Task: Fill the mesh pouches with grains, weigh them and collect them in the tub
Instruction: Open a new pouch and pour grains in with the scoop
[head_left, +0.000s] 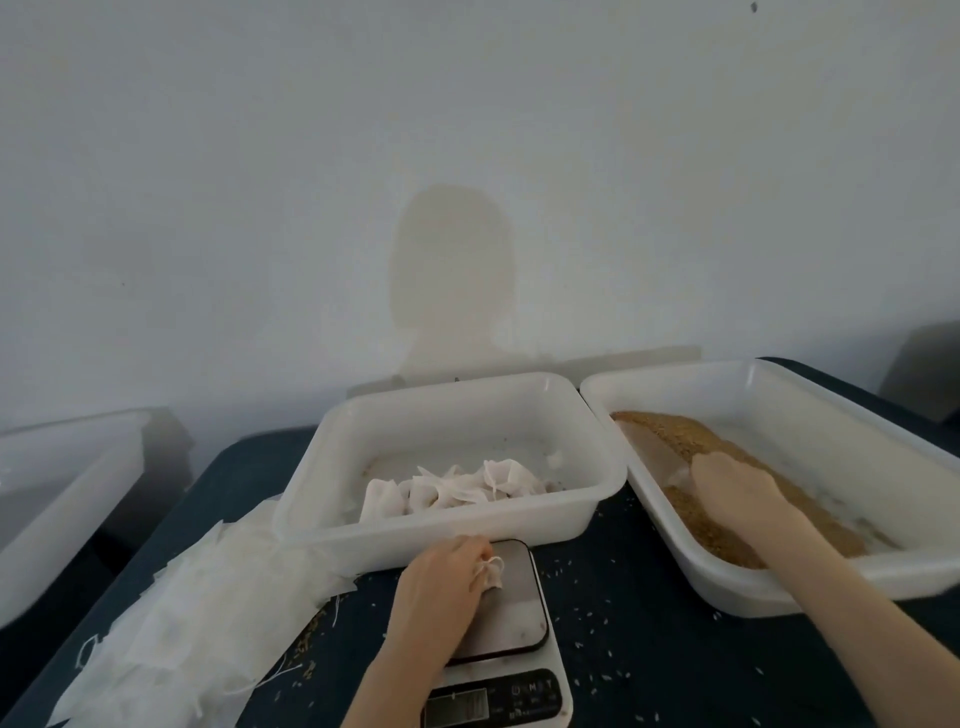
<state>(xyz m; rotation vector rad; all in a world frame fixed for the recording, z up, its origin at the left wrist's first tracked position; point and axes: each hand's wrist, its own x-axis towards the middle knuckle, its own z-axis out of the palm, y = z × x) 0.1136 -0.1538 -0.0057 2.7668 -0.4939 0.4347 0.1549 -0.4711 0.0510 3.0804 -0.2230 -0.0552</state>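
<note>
One small pouch (491, 574), soft and light, is pinched at its tied neck by the left hand (441, 582); best place to hold. The right hand (737, 486) rests in the grains (691, 439), grip unclear.

- One view only, from the camera on my head, facing forward and slightly down across the dark table (639, 613) toward the pale wall (467, 156).
- The wall fills the upper half; the work sits low in frame.
- It is close: the scale (511, 623) lies right beneath, cut by the bottom edge.
- My forearms enter from the bottom; wide-angle bending curves the tub rims (452, 535) near the edges.
</note>
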